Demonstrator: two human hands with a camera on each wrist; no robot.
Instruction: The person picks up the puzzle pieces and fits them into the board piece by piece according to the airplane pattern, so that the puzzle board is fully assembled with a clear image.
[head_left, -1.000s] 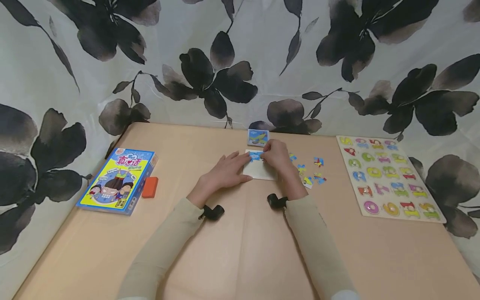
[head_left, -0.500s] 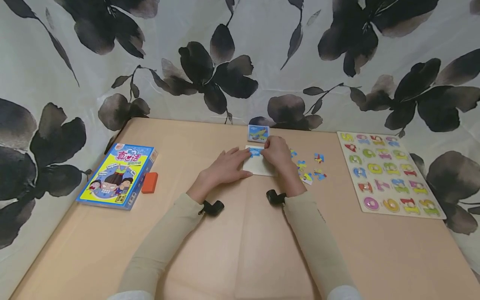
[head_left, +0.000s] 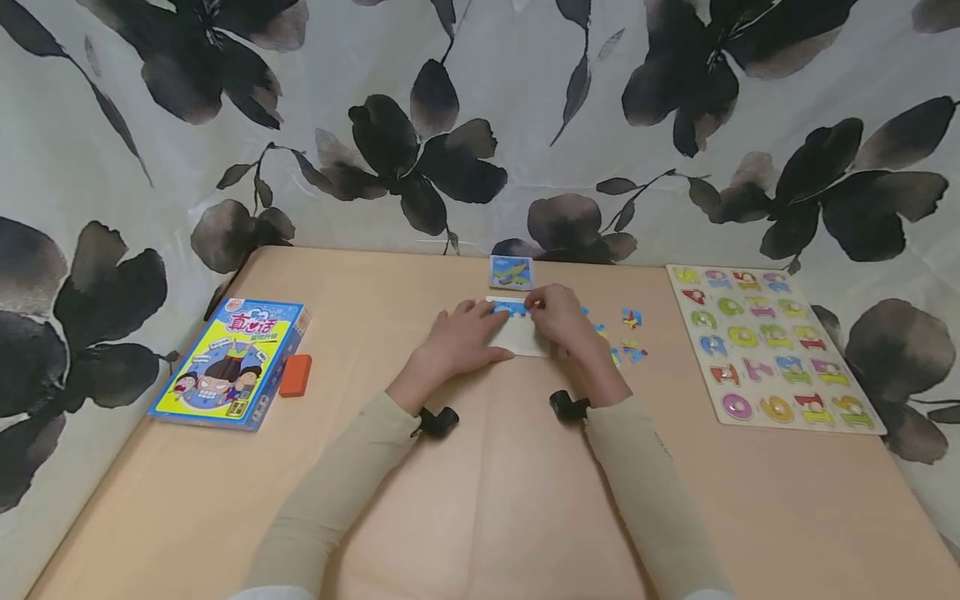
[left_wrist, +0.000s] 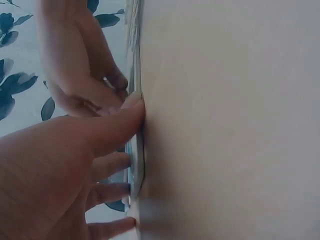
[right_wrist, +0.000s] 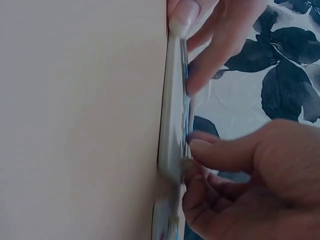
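A small white puzzle tray [head_left: 521, 340] lies near the table's far edge, with joined blue puzzle pieces [head_left: 512, 308] along its top. My left hand [head_left: 463, 337] rests on its left side, fingers extended, thumb [left_wrist: 127, 117] at the near edge. At the upper right corner my right hand [head_left: 564, 318] curls in; its thumb and forefinger [right_wrist: 215, 150] pinch a puzzle piece mostly hidden by the fingers. A picture card [head_left: 512, 272] with a yellow-green airplane stands just behind the tray. Loose puzzle pieces [head_left: 633, 350] lie right of the right hand.
A blue and yellow box [head_left: 225, 362] sits at the left, with an orange block [head_left: 296, 376] beside it. At the right lies a large board [head_left: 776, 350] of colourful shapes. A flower-patterned cloth [head_left: 555, 175] hangs behind the table.
The right hand stays at the tray's upper right corner, its wrist slightly farther right. The left hand keeps holding the tray's left side. The head view has shifted a little.
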